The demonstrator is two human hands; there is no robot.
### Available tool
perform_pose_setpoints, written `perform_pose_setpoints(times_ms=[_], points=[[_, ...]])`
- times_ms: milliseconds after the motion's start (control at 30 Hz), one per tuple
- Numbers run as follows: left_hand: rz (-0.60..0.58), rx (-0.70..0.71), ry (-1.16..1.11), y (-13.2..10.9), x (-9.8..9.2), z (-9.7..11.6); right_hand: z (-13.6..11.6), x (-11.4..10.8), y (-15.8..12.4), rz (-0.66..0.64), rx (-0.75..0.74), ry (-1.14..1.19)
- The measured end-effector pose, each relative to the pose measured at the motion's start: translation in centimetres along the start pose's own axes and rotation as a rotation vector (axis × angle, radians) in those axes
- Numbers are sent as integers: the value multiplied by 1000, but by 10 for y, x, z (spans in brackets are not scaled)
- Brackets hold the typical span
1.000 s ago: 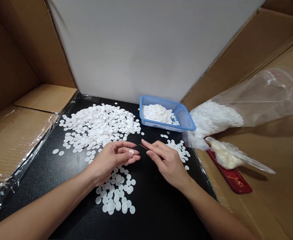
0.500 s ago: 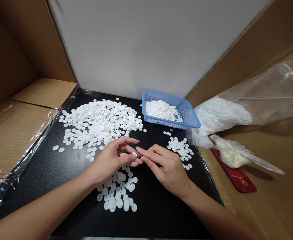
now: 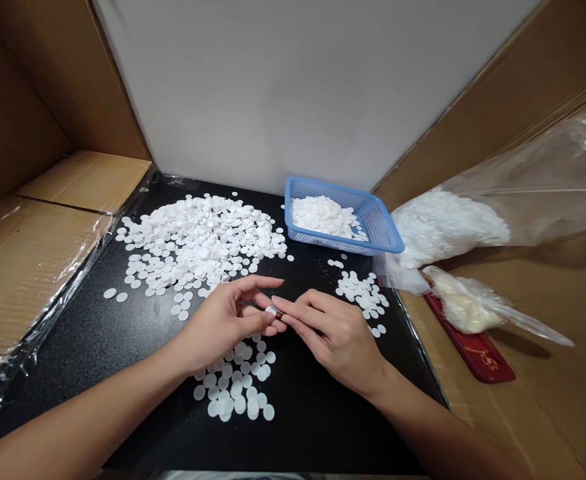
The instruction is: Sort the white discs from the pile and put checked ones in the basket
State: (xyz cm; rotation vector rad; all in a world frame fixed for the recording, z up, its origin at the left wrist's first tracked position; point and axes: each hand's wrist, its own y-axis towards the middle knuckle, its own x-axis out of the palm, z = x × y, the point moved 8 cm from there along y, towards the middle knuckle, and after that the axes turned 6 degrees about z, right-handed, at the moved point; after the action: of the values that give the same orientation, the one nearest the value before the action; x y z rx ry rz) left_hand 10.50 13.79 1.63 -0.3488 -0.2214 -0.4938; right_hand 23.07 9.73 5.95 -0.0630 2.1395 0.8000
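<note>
Between the thumb and fingers of my left hand [image 3: 235, 310] is a small white disc [image 3: 271, 311], held over the black tabletop [image 3: 317, 413]. My right hand [image 3: 335, 333] is closed in a pinch, its fingertips close against the disc's edge. A thin dark tool seems to sit in that pinch, too small to name. Below my left wrist lies a loose group of white discs [image 3: 240, 387]. A large heap of the same discs [image 3: 203, 240] spreads beyond my hands, and a smaller group [image 3: 365, 293] lies past my right hand.
A blue plastic basket [image 3: 345, 243] with white discs in it stands at the back right. Beside it is a clear bag of white discs [image 3: 447, 227]. A red case [image 3: 477, 353] lies under a small plastic bag [image 3: 463, 303]. Cardboard walls [image 3: 37, 247] flank the table.
Both hands stay in nearly the same place. The disc in my left fingers has tilted slightly and shows more of its face. The view has shifted a little.
</note>
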Motion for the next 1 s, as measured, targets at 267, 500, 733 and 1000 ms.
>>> perform_pose_setpoints(times_ms=[267,500,733,1000], points=[[-44,7,38,-2,0,3,-4,-4,2,24,-60,-12],[-35,78,71,-4,0,7,13,-10,2,87,109,-20],[-33,229,207,-9,1,18,72,-24,-1,32,345,-359],[20,266,331,-9,-1,23,72,-28,0,75,322,-213]])
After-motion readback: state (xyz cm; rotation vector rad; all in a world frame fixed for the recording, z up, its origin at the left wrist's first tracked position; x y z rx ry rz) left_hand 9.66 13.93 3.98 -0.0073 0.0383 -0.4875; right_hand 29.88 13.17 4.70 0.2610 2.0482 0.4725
